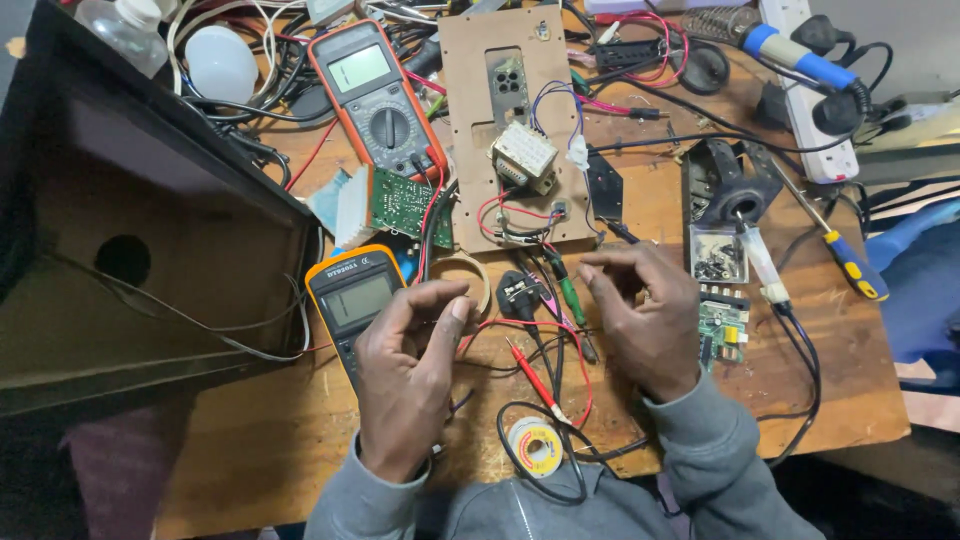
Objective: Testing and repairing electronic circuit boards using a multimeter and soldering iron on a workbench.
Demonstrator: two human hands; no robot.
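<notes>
Left hand (405, 375) pinched thumb to fingertips over yellow-cased digital multimeter (352, 300); whether thin red wire (520, 325) sat in pinch — cannot tell. Right hand (640, 315) curled, fingertips together, nothing seen held. Wire lay between hands on wooden table (260, 440) — likely light, limp; best taken near end.

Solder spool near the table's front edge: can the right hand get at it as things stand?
Probably yes. The solder spool lies uncovered just below the right hand; only a black cable loops around it and a red probe lies nearby.

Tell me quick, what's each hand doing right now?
Left hand: fingers pinched together above the yellow multimeter; whether it holds anything cannot be told.
Right hand: fingers curled, pinched; contents cannot be told.
</notes>
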